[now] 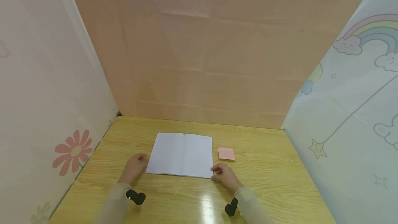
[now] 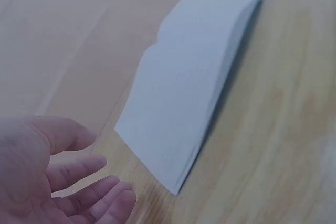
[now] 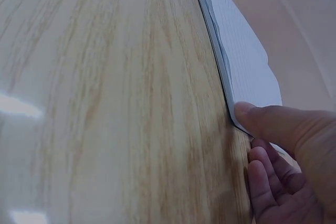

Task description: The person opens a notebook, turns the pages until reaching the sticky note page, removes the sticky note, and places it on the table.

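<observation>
An open notebook point(image 1: 196, 155) with lined white pages lies flat on the wooden table, its middle fold running away from me. My right hand point(image 1: 225, 175) is at its lower right corner. In the right wrist view the thumb point(image 3: 273, 124) lies over the page corner while the other fingers curl in at the edge, pinching it. Beside the notebook's left edge is my left hand point(image 1: 135, 167), fingers loosely bent. The left wrist view shows a gap between those fingers point(image 2: 79, 171) and the notebook, with nothing held.
A pink sticky note pad point(image 1: 226, 154) lies just right of the notebook. Below the fold, a thin pale line point(image 1: 178, 186) shows on the tabletop point(image 1: 273, 182). A brown paper-covered wall point(image 1: 202, 61) stands behind, with patterned walls on both sides.
</observation>
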Tool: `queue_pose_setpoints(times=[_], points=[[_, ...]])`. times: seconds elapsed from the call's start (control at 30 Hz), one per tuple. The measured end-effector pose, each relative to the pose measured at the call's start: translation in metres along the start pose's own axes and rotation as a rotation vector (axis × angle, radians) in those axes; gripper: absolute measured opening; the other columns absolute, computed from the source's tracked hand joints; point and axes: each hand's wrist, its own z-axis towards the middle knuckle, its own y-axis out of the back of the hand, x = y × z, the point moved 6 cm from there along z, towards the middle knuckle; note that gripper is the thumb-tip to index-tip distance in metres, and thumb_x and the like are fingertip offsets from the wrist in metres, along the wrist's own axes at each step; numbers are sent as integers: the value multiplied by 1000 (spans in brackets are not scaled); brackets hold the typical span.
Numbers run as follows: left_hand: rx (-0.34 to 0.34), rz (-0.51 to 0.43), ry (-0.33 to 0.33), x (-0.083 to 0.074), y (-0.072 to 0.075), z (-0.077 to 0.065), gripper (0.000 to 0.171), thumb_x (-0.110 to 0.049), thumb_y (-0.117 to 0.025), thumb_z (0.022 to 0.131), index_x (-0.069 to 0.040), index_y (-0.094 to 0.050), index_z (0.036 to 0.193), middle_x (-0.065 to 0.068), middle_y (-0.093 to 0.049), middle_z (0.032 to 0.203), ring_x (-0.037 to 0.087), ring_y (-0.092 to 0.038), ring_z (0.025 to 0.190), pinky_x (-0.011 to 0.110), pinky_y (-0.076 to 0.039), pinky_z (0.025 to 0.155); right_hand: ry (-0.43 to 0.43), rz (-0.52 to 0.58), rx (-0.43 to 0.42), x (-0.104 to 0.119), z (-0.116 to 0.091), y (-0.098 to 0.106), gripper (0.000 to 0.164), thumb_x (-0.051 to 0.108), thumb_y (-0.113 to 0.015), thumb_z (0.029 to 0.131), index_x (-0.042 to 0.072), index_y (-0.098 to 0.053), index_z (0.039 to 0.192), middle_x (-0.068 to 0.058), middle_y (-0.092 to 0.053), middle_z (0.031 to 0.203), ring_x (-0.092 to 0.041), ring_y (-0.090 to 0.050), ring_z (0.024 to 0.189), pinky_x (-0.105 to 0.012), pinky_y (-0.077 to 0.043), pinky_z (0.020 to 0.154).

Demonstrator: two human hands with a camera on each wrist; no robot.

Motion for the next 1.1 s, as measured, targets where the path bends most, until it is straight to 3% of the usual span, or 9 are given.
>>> queue_pose_setpoints(times=[0.2,0.4,0.63,1.1], points=[[87,-191,58,9,2,10,44,-18,-48,100,12,-47,133,26,-59,120,30,-60,103,40,-52,87,-5,-5,-7,0,0,1,27,9,-78,79,3,-65,102,-7,-62,102,-17,-54,89,-22,-47,76],[180,-388,150,20,-4,11,48,-21,-44,103,12,-40,138,24,-52,130,29,-55,113,36,-51,93,-8,4,5,2,-2,0,28,7,-77,80,1,-65,104,-8,-62,102,-17,-53,89,-22,-47,76],[224,-446,186,16,-7,9,52,-20,-42,103,13,-32,142,25,-49,134,30,-52,118,41,-47,100,-7,9,5,3,-1,1,28,7,-77,80,1,-65,105,-9,-62,104,-18,-53,91,-22,-46,76],[203,-486,230,12,-8,12,53,-20,-43,102,16,-32,140,25,-55,125,28,-56,110,42,-49,97,-8,18,10,-2,0,0,28,9,-78,80,2,-65,104,-8,-62,104,-18,-54,91,-22,-47,77]])
